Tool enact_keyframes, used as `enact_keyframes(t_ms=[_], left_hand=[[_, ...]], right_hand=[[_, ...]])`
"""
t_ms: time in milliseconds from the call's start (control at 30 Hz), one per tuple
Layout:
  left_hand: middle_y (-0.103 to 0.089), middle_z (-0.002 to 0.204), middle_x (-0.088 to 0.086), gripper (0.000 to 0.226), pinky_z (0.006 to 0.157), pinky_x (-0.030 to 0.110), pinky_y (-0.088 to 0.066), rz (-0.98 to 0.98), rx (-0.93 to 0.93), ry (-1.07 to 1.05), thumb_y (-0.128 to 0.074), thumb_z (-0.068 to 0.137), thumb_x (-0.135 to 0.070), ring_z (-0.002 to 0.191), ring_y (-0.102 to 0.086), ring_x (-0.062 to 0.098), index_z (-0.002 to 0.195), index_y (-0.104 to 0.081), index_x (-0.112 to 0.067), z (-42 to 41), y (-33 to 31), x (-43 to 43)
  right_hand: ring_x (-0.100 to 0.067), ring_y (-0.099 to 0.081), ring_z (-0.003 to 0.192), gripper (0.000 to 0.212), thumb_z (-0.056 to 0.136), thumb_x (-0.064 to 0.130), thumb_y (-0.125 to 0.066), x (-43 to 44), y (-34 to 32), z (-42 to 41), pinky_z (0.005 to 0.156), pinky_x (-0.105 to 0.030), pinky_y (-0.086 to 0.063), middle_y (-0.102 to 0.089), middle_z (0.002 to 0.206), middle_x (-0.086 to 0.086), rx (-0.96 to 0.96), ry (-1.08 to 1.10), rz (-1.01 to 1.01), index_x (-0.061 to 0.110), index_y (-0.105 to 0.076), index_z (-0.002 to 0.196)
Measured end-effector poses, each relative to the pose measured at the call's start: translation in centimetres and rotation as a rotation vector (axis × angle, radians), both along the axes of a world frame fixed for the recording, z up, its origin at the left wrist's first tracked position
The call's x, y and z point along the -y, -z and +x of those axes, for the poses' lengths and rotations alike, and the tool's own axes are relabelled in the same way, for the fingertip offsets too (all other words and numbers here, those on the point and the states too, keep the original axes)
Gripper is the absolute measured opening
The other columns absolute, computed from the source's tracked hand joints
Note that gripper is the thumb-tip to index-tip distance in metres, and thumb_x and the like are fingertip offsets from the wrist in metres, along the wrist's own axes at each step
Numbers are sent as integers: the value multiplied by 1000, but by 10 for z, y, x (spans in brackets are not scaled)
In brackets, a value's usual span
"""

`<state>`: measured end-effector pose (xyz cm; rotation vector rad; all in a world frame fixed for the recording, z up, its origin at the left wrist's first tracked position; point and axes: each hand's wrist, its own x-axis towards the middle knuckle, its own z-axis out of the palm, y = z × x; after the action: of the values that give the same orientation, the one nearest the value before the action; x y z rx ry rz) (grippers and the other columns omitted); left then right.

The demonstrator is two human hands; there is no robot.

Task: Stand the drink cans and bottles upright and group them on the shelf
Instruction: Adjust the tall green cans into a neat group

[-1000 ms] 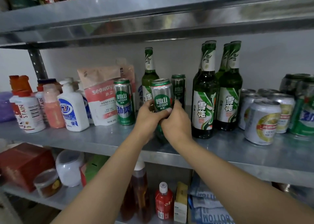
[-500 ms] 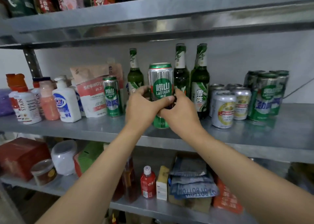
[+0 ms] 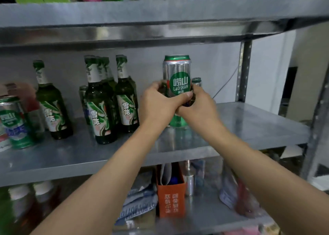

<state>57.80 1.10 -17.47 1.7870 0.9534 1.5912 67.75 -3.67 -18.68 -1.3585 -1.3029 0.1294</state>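
The middle shelf (image 3: 249, 124) carries, at far left, a blue-labelled can (image 3: 13, 122), upright. Next stand the green bottles (image 3: 101, 108), upright and grouped. Right of them, the left hand (image 3: 158, 104) and right hand (image 3: 199, 108) both grip the tall green can (image 3: 177, 74), which is upright with its base at shelf level.

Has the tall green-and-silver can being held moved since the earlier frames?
Yes: the green-and-silver can moved rightward, past the clustered green glass bottles.
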Motion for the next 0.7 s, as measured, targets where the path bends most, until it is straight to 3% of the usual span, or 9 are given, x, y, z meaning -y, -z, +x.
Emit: enact_keyframes(t_ms=[100,200,300,467,600,700], left_hand=[[-73,84,-14,62,71,36,-60,11,-7,-18,-79,43,-62,79,-70,8,96,-66,-32,43,7,-4],[-72,87,-14,59,70,34,-59,5,-66,-29,-80,50,-61,80,-69,7,99,-64,-32,78,17,-8],[-71,97,-14,54,78,33,-58,3,-98,55,-81,63,-49,87,-67,7,110,-64,-28,100,28,-18],[-66,124,-5,48,99,33,-51,-29,-149,217,-71,86,-24,111,-63,8,131,-59,-14,104,54,-43],[-69,119,-3,34,94,19,-49,-69,-158,182,-66,91,-21,105,-63,3,124,-64,-15,93,67,-58],[-72,111,-5,26,92,22,-52,-66,-164,167,-66,91,-22,99,-65,2,116,-70,-16,89,72,-67]], right_hand=[[-16,-66,88,35,77,22,-66,2,9,36,74,-35,-56,-70,94,4,35,74,-41,18,-60,112],[-11,-63,81,27,80,20,-66,-2,22,67,65,-29,-53,-67,89,7,26,114,-70,17,-59,106],[0,-59,74,27,79,18,-68,-13,31,95,54,-15,-43,-64,83,12,33,146,-81,17,-59,106],[6,-57,78,43,77,31,-78,-39,39,129,56,-9,-38,-64,92,13,15,140,-108,20,-60,114],[-9,-63,88,51,74,30,-82,-64,45,140,64,-12,-44,-66,96,9,-17,114,-127,14,-61,117],[-10,-61,87,50,74,29,-83,-80,49,142,69,-18,-46,-65,96,8,-17,114,-144,14,-60,116]])
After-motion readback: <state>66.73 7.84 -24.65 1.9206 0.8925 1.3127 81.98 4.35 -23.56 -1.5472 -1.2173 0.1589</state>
